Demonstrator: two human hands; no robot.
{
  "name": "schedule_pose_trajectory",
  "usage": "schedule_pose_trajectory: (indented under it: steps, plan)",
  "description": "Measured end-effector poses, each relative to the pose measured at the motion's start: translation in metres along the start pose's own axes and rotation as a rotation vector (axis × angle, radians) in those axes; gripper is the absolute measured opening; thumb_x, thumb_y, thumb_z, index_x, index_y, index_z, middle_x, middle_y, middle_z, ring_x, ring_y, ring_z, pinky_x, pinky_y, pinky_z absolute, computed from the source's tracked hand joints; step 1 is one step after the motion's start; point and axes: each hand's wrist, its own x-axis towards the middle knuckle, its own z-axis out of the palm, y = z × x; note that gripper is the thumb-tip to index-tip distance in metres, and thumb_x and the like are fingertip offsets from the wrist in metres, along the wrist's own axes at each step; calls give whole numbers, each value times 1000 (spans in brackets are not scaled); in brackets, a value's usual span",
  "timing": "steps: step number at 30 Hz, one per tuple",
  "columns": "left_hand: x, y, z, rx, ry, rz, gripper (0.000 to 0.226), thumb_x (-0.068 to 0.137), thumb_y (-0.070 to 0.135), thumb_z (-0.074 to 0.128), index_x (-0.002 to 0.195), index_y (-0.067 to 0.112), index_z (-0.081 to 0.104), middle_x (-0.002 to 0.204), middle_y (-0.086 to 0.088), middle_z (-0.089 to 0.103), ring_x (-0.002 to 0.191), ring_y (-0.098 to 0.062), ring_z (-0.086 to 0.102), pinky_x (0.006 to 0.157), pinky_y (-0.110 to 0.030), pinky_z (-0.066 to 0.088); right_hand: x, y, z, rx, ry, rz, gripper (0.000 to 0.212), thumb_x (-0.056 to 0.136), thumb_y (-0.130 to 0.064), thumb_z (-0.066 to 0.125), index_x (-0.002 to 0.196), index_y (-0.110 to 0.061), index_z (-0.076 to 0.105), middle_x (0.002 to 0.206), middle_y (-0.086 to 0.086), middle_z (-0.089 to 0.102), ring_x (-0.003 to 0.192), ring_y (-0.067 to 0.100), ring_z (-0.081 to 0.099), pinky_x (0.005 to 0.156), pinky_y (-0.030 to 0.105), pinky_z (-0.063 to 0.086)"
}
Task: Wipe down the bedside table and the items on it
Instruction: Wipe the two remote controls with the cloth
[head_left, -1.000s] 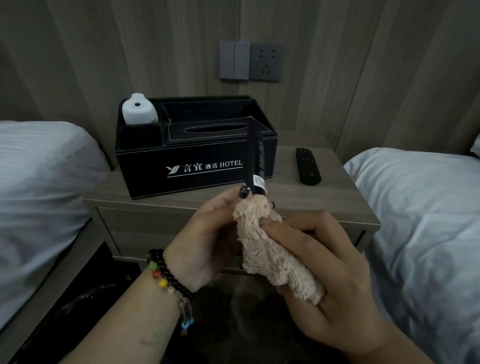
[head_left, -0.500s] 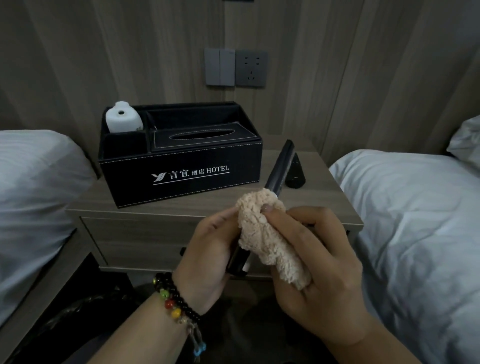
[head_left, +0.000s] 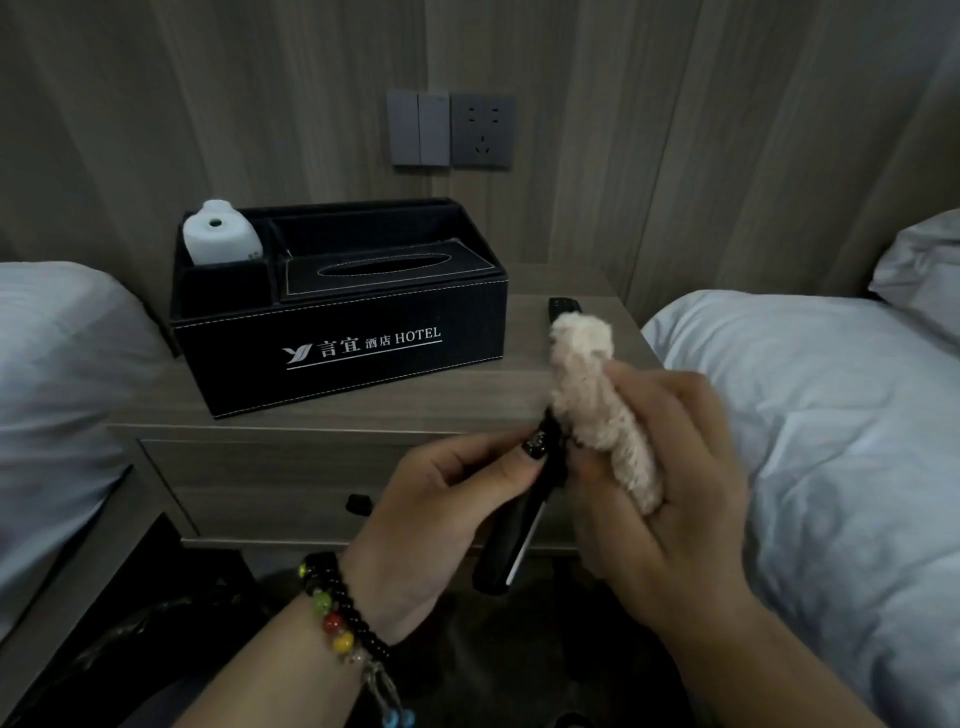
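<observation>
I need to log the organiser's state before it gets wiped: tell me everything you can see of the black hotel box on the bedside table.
The black box looks like stitched leatherette with pale seams, printed on the front with a white logo, Chinese characters and "HOTEL". It stands upright on the left part of the bedside table, its back near the wall. Its top holds a tissue lid with an oval slot, an open rear compartment, and a left compartment with a white bottle. Neither hand touches it.

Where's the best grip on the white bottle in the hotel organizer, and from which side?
Take the white bottle by its narrow neck and shoulder, coming from above. It stands upright in the organizer's back-left compartment, so the walls hide its lower body and likely block a side approach; only the top is exposed.
</observation>
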Motion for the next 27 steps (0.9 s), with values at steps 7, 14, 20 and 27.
schedule_pose_trajectory:
  steps: [7, 14, 20, 27]
  plan:
    - [2, 4, -11, 77, -31, 59, 28, 64, 30, 67, 90, 26, 78, 93, 1, 76, 90, -9, 70, 74, -15, 51, 4, -1, 2, 36, -72, -15, 34, 83, -13, 61, 114, 0, 63, 100, 10, 55, 91, 11, 56, 82, 12, 38]
    - [1, -8, -1, 168, -133, 112, 33, 69, 34, 78, 102, 35, 74, 105, -4, 73, 103, -21, 67, 88, -26, 54, 18, 0, -14, 71, 181, 187, 22, 87, -26, 54, 107, -33, 56, 96, -15, 57, 92, 1, 55, 81, 18, 41]
    - [4, -14, -5, 579, 48, 362, 35, 72, 50, 65, 108, 47, 66, 99, 13, 65, 93, -5, 65, 81, -17, 52, 0, -13, 2, 221, 77, 291, 33, 83, -26, 57, 116, -21, 60, 107, 1, 61, 100, 4, 59, 82, 12, 43]
    - [7, -14, -12, 877, 60, 564, 44, 78, 44, 63, 121, 42, 52, 95, 16, 59, 89, 0, 60, 74, -6, 45, 19, -2, -14, 396, 100, 354, 19, 82, -28, 56, 99, -29, 65, 94, -1, 64, 88, 8, 60, 76, 26, 48]
